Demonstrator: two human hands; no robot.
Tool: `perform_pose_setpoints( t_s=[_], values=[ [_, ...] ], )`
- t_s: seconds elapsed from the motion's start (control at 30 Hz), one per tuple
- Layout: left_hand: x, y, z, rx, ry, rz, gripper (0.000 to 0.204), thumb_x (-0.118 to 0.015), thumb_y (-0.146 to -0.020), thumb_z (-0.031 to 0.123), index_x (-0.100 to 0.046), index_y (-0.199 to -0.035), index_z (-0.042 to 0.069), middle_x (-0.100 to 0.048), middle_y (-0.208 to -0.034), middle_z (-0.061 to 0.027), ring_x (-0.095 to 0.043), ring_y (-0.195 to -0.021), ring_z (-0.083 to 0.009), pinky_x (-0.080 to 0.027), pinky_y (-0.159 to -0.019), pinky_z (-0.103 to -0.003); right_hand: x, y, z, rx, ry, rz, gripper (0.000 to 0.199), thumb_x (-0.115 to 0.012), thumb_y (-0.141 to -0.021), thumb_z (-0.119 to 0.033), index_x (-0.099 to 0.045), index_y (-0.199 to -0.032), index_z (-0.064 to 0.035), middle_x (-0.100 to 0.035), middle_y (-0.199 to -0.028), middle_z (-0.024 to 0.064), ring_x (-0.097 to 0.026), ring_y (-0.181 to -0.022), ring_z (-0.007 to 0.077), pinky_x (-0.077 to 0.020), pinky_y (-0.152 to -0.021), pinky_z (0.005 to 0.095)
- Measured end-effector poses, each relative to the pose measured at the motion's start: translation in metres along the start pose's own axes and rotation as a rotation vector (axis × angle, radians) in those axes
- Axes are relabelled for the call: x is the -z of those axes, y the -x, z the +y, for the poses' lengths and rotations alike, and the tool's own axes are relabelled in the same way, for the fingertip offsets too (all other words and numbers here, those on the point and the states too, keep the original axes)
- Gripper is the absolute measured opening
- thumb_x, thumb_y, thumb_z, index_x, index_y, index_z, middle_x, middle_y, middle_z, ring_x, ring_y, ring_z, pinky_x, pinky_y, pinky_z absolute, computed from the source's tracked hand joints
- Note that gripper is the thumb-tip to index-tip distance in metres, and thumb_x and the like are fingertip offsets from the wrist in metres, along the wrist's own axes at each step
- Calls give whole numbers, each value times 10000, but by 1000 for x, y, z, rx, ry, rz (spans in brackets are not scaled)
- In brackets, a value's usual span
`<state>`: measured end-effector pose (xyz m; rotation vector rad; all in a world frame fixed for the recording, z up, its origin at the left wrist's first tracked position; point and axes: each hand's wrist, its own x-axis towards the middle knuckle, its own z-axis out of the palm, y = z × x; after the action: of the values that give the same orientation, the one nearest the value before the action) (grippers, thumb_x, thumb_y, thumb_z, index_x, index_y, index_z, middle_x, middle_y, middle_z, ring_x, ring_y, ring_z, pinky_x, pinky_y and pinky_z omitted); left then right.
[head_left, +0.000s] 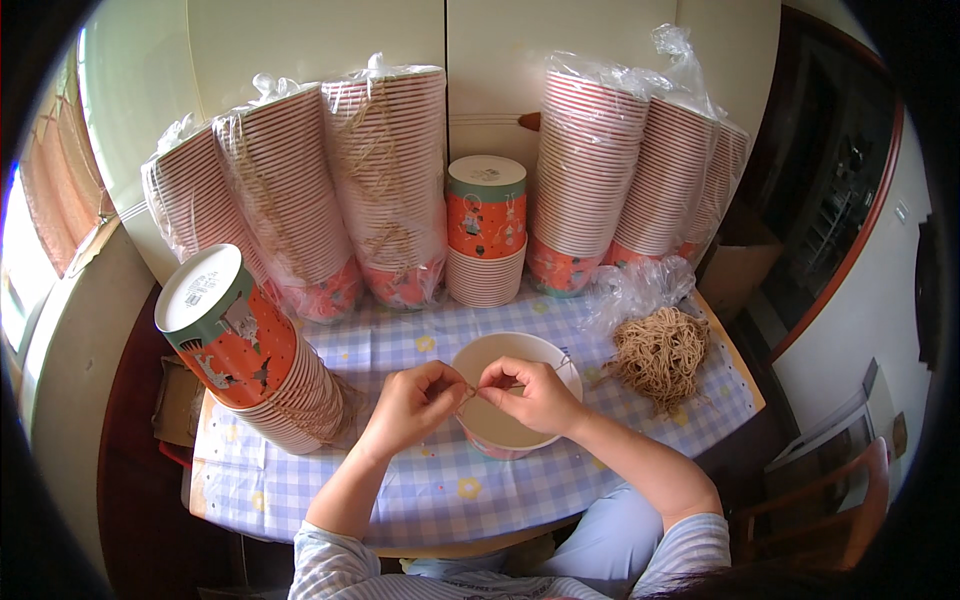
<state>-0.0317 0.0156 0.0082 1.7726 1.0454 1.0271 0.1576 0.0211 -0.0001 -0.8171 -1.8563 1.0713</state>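
Note:
A paper bucket (500, 435) with a white inside stands upright near the table's front, its mouth facing up. Over its opening, my left hand (412, 402) and my right hand (535, 398) are close together, thumbs and forefingers pinched. Between the fingertips runs a thin brown piece of twine (468, 391); a dark strand also shows past my right hand by the bucket's far right rim. How the twine meets the bucket is hidden by my hands. To the right lies a tangled heap of tan twine (660, 352).
Upside-down orange and green buckets form a leaning stack (245, 345) at the left, with twine strands beside it. A shorter stack (486, 225) stands at the back middle. Tall plastic-wrapped bucket stacks (385, 180) line the back. Crumpled clear plastic (640, 290) lies behind the heap on the checked tablecloth (300, 495).

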Motion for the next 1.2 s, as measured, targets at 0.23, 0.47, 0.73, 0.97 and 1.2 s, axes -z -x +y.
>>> perform_pose_setpoints(
  t_s=[0.23, 0.47, 0.73, 0.97, 1.2],
  values=[
    [-3, 1, 0, -77, -17, 37, 109, -598, -759, 80, -579, -810, -15, -565, -620, -27, -482, -549, -38, -414, -509, -198, -1, 0, 1, 17, 13, 3, 90, -563, -798, -33, -563, -881, 1, -607, -806, 42, -587, -761, 108, -473, -700, 237],
    [-3, 2, 1, -128, 36, 60, 90, -610, -759, 61, -564, -802, -3, -546, -620, -9, -460, -544, -30, -400, -499, -189, -2, -1, 0, 24, 20, -5, 110, -575, -793, -42, -568, -895, -2, -615, -815, 50, -593, -764, 114, -475, -701, 242],
    [-1, 2, -4, -155, 129, 20, 94, -588, -792, 63, -537, -825, -8, -564, -665, -12, -501, -593, -30, -427, -536, -186, -4, 0, 2, -27, 5, -21, 112, -592, -794, -74, -580, -884, -8, -614, -804, 36, -581, -751, 97, -466, -694, 236],
    [8, -1, -2, 5, 473, -157, 110, -560, -810, 74, -500, -855, -8, -572, -785, -35, -533, -723, -56, -440, -661, -201, -3, 1, -1, -38, 25, 26, 74, -594, -799, -78, -588, -841, -17, -601, -773, 9, -557, -735, 72, -455, -684, 223],
    [9, -2, -7, 93, 214, -228, 140, -569, -798, 113, -521, -846, -9, -543, -700, 2, -476, -648, -37, -403, -569, -194, 2, 1, -5, -4, 28, 33, 61, -592, -800, -66, -585, -837, -19, -592, -766, 1, -543, -708, 62, -453, -665, 213]
  ],
)
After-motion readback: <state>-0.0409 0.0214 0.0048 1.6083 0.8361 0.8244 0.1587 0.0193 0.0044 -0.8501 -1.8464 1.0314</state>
